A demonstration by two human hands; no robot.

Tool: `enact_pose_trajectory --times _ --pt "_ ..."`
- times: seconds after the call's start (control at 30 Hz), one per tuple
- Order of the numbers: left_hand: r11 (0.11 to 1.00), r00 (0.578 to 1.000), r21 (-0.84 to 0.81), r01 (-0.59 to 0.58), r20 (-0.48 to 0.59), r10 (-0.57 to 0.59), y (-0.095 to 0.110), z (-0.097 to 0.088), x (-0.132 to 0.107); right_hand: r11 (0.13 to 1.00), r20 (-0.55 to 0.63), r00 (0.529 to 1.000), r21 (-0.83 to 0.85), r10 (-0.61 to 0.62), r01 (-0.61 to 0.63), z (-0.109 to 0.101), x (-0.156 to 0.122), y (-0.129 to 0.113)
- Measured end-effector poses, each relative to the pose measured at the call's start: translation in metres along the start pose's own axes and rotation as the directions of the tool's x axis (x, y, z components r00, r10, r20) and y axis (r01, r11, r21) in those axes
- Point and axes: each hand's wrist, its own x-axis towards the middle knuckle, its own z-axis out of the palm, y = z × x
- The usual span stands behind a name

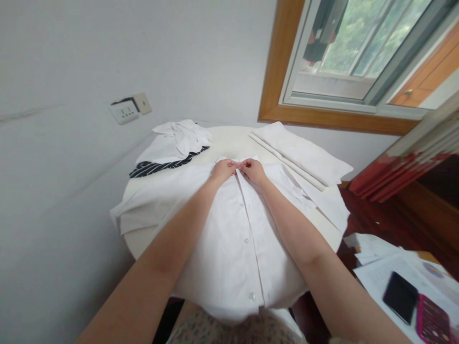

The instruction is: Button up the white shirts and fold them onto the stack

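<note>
A white fabric shirt (227, 239) with buttons lies on the rounded cream worktop (229, 137), its lower edge at the near side. At its far end, the left hand (224, 171) and the right hand (252, 172) meet, fingers pinching the shirt. Farther, a crumpled white cloth (179, 141) lies left, a folded white cloth (301, 150) right.

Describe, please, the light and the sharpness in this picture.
Head view: bright daylight in the window, the wall darkening toward lower left; head view: white shirt pale but buttons discernible; head view: papers too blurred to read.
</note>
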Motion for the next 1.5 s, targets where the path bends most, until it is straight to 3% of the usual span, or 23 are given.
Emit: enact_pose_trajectory --times 0.23,0.53,0.83,1.03,1.2,1.33,1.5 --pt "0.989 0.996 0.126 0.082 -0.051 -0.076 0.003 0.004 0.005 0.971 -0.047 0.993 -0.22 -0.104 0.092 0.002 0.004 0.006" --pt "0.991 0.989 0.001 0.134 -0.062 -0.134 -0.002 0.008 0.009 0.96 -0.049 0.999 -0.281 -0.008 -0.006 0.001 0.004 0.005" --pt "0.991 0.989 0.081 0.109 -0.109 -0.1 -0.002 0.01 0.009 1.0 0.087 0.996 0.016 0.001 -0.002 -0.007 0.006 0.011" --pt "0.998 0.994 0.036 0.047 -0.105 -0.043 -0.006 0.012 0.007 1.0 0.089 0.996 -0.001 -0.011 0.011 -0.005 0.009 0.01" --pt "0.997 0.988 0.044 0.063 -0.141 -0.057 -0.004 0.013 0.005 1.0 0.062 0.998 0.007 -0.027 0.027 -0.001 0.008 0.011" --pt "0.993 0.986 0.081 0.085 -0.152 -0.072 -0.001 0.014 0.003 0.983 0.116 0.992 0.169 0.054 -0.073 -0.003 0.005 0.008" --pt "0.998 0.992 0.012 0.06 -0.113 -0.059 -0.007 0.014 0.007 0.925 0.159 0.976 0.327 0.148 -0.194 -0.006 0.005 0.002"
